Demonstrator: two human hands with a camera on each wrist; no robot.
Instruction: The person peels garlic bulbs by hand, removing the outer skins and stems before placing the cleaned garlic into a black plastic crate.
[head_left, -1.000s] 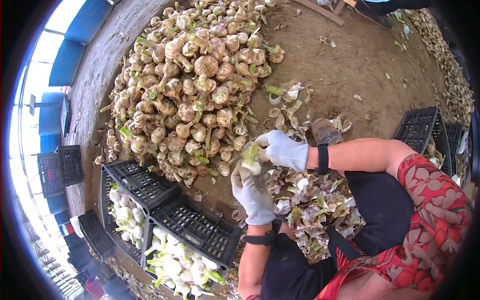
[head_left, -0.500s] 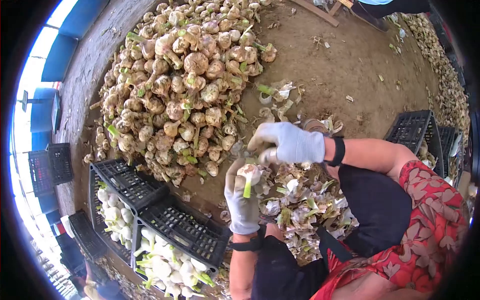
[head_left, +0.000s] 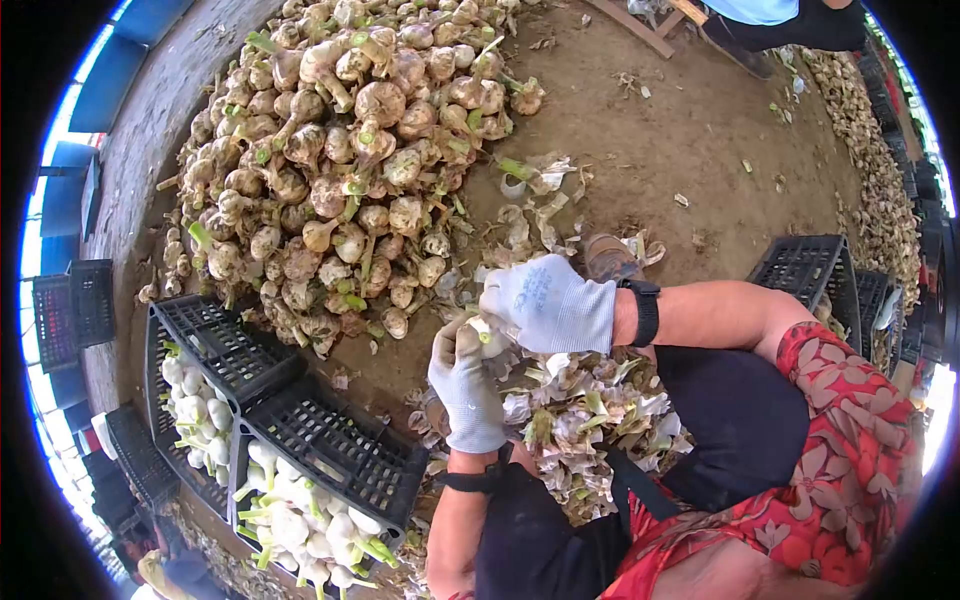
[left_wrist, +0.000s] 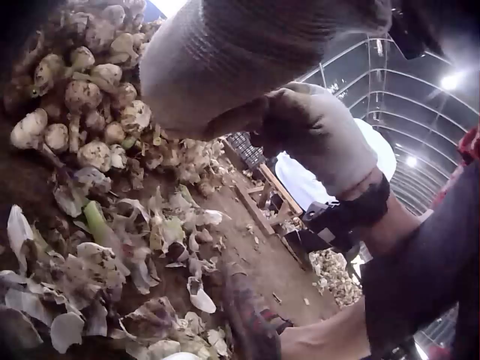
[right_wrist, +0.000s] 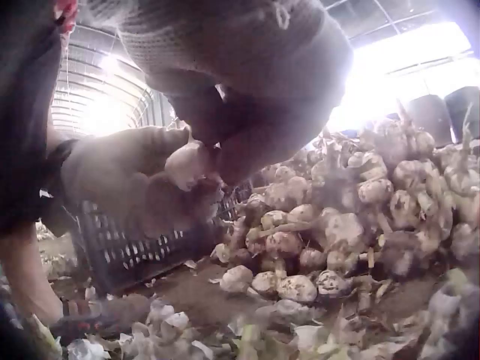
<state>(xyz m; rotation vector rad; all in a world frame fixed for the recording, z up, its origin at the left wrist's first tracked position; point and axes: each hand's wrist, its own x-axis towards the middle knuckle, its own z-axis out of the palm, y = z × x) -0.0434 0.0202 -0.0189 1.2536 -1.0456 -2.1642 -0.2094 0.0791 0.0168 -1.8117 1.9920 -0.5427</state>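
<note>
Both hands wear pale knit gloves and meet over the floor. The left hand grips a garlic bulb, whose cut end shows between its thumb and fingers. Against the bulb's far side, the right hand has its fingers curled and pinching at it. In the right wrist view the bulb is held between the left hand and the right hand. The left wrist view shows the right hand partly covered by the left hand.
A big heap of unpeeled garlic lies ahead. Black crates with white bulbs stand at the lower left. Loose skins lie between the knees. Another black crate stands at the right, and a person's leg shows at the top.
The right hand, apart from the bulb half a second ago, has come back against it. The bulb has turned in the left hand, its green stem no longer pointing down. The head view has shifted.
</note>
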